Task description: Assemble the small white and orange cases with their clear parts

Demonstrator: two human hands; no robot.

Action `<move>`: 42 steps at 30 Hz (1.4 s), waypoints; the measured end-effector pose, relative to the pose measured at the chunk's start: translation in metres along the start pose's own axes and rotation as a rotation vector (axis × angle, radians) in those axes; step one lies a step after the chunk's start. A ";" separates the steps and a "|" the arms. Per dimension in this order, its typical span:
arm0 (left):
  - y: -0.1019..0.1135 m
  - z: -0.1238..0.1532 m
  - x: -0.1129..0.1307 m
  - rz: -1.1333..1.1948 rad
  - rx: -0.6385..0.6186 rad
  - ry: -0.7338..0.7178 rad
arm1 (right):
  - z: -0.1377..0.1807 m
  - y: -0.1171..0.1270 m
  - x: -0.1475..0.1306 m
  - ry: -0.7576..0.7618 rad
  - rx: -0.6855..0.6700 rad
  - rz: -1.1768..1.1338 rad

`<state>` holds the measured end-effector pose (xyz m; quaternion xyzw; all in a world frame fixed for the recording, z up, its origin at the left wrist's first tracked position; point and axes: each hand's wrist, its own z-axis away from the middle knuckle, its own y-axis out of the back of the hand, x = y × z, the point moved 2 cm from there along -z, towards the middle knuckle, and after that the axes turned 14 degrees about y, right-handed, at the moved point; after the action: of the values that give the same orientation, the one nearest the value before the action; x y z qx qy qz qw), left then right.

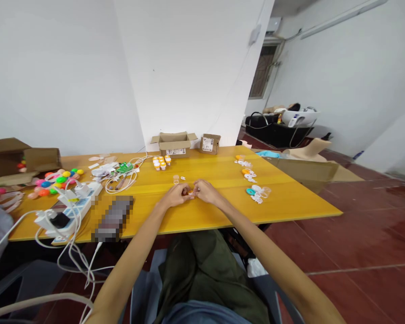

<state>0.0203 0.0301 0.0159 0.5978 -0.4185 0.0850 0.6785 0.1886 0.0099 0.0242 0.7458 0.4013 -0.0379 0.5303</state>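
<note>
**Head view.** The left hand (pixel 176 196) and the right hand (pixel 206 192) are seen fingertip to fingertip over the middle of the yellow table (pixel 290 202), towards its near edge. A small orange-and-white piece (pixel 190 193) is pinched between them. It lies just right of the left hand and just left of the right hand, equally near to both. Both hands are closed on it, with the fingers curled inward. The piece is largely covered by the fingertips, so its long axis, its shape and the share of grip taken by each hand cannot be made out. Just beyond the hands, and apart from them, a small clear cup (pixel 176 179) and a tiny white part (pixel 182 178) are set on the table. Farther off, a cluster of orange-capped containers (pixel 161 162) is placed before an open cardboard box (pixel 174 143). Loose white, orange and teal pieces (pixel 251 182) are scattered to the right. To the left lie a power strip (pixel 70 209) and coloured balls (pixel 57 177). An object at near left is hidden by a pixelated patch (pixel 113 218).
</note>
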 end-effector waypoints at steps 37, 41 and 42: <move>0.002 0.003 0.006 -0.017 0.001 -0.005 | 0.009 -0.004 0.007 0.059 0.070 -0.075; 0.003 0.005 0.009 -0.025 0.000 0.005 | 0.009 -0.004 0.006 0.055 0.070 -0.054; 0.004 0.005 0.010 -0.029 0.001 0.009 | 0.009 -0.004 0.006 0.062 0.068 -0.051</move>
<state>0.0221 0.0228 0.0251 0.6037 -0.4069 0.0781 0.6811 0.1930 0.0062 0.0143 0.7536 0.4351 -0.0419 0.4910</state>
